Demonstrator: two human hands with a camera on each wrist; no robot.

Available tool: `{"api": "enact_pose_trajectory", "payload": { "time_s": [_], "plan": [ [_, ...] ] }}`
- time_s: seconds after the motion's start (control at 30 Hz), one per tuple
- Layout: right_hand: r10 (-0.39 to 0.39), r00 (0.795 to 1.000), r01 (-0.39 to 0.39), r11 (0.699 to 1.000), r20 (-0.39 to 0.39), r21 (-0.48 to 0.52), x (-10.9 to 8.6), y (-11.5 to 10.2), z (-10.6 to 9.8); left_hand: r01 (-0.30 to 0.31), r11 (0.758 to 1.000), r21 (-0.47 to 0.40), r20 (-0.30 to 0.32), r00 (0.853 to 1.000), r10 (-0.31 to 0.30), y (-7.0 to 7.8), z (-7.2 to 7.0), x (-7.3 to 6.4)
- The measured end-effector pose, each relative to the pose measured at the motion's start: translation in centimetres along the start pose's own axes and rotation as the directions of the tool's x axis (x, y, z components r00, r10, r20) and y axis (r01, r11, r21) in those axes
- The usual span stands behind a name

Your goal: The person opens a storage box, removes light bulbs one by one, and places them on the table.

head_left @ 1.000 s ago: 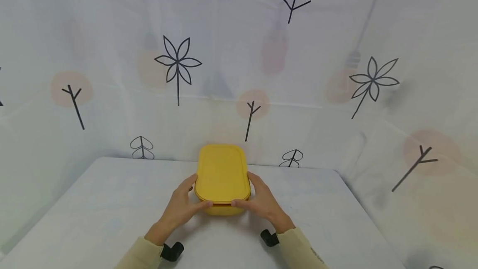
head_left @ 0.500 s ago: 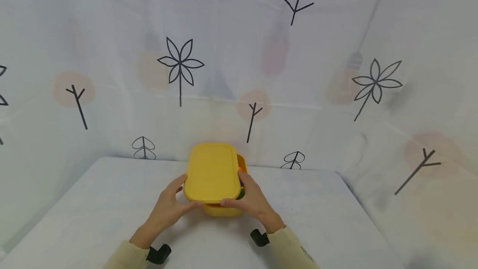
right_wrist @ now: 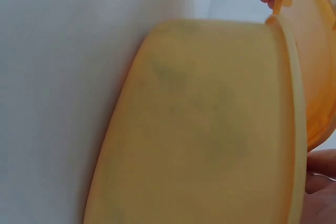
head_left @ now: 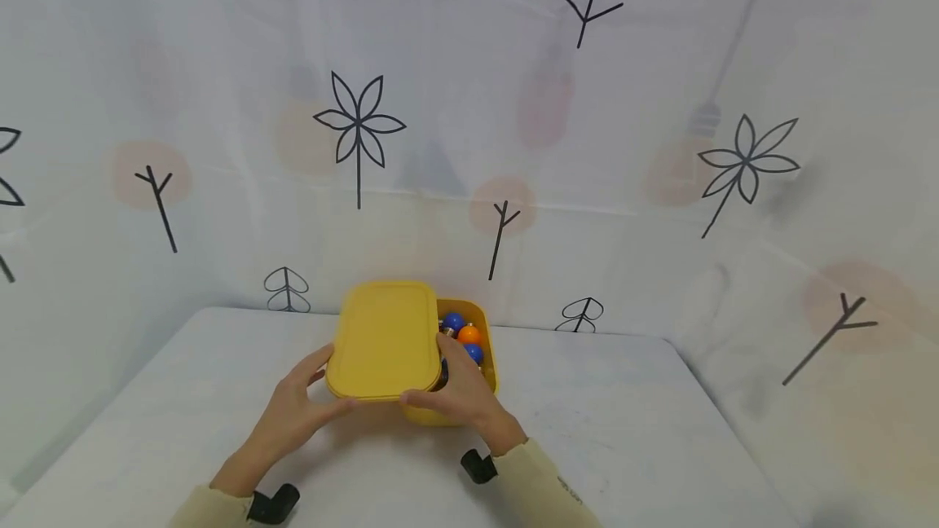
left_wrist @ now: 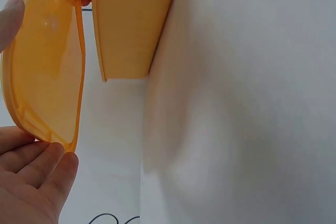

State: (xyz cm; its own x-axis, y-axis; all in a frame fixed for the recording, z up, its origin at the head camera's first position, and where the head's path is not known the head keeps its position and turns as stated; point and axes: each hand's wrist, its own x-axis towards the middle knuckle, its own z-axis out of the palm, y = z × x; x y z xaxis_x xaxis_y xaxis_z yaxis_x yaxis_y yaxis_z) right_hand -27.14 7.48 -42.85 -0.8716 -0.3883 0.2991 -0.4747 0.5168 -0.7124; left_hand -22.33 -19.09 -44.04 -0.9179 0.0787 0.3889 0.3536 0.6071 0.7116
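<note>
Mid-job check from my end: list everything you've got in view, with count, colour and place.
Lid: one, yellow, in both hands, partly overlapping the box in the head view
Box: one, yellow, on the table
Blue balls: at least two, blue, inside the box
Orange ball: one visible, orange, between the blue ones
Table: one, white, under the box
Backdrop: white with black plant drawings, behind the table
Wrist devices: two, black, one per wrist
Sleeves: two, beige
Left hand, right hand: gripping the lid
</note>
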Motion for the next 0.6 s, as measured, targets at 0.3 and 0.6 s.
{"api": "enact_pose_trajectory", "payload": {
  "time_s": [0.3, 0.6],
  "plan": [
    [0.037, 0.999, -0.036, 0.999, 0.006, -0.021, 0.5, -1.2, 1.6, 0.008, 1.0, 0.025, -0.001, 1.0, -0.008, -0.9, -1.7, -0.5],
    [0.034, 0.999, -0.034, 0.999, 0.014, 0.01, 1.0, -2.5, 3.0, 0.078, 0.996, 0.03, 0.013, 0.997, -0.079, -1.4, -3.7, -1.1]
  ]
}}
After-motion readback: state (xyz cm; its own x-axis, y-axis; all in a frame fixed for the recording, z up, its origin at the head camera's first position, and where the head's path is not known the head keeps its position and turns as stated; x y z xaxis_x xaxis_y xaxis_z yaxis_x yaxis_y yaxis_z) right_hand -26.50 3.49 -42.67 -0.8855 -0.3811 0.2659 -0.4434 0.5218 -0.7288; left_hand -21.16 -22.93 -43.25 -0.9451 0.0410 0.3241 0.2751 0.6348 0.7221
